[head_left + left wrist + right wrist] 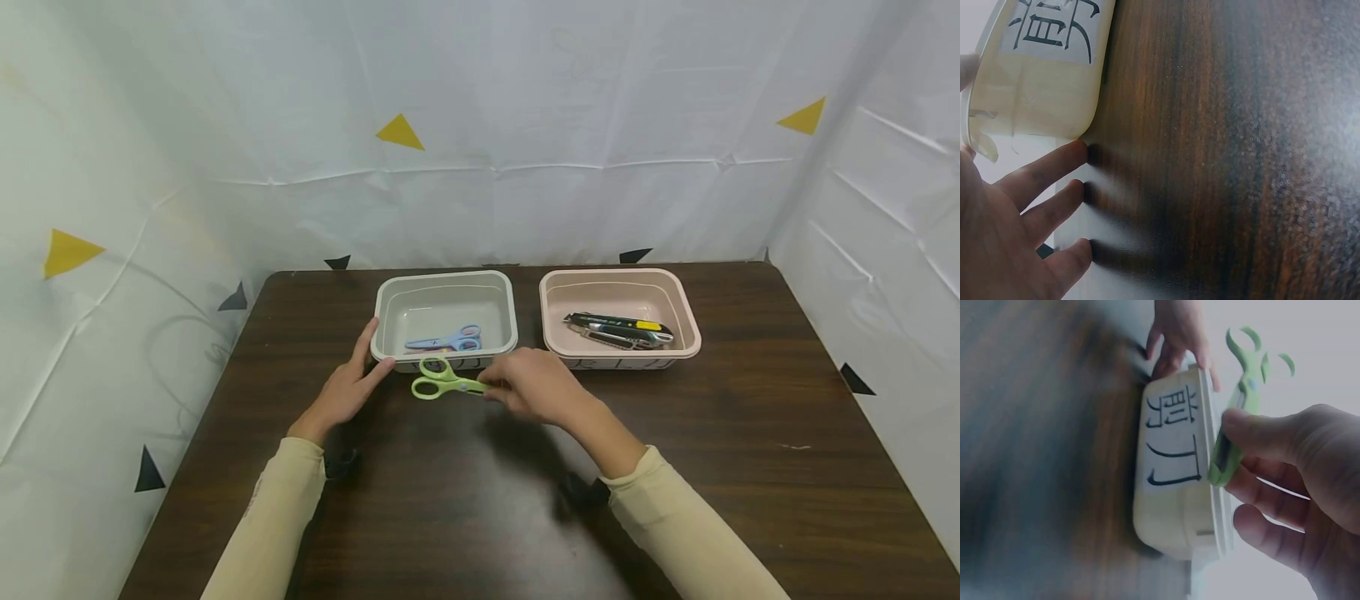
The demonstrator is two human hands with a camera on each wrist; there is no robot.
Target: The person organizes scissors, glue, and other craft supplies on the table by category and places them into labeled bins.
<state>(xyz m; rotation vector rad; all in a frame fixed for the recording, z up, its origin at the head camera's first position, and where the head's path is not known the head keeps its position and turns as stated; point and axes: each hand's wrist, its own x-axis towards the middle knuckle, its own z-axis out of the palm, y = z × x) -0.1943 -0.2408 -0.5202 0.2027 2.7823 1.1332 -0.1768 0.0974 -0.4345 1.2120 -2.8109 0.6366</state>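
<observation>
My right hand [534,387] pinches a pair of green scissors [441,380] by the blade end, thumb against fingers, with the handle loops pointing left. The scissors are in front of and above the near rim of a pale grey bin [381,312]. Blue-handled scissors [448,340] lie inside that bin, with something pinkish partly hidden below them. My left hand [341,396] rests at the bin's front left corner, thumb near the front rim and a finger along the left side. In the left wrist view its other fingers [1054,215] are spread, tips by the table.
A pink bin [551,304] stands to the right, holding several utility knives [622,327]. Handwritten paper labels mark the bin fronts; the grey bin's label [1169,440] shows two characters. The dark wooden table [450,500] is bordered by white sheeting.
</observation>
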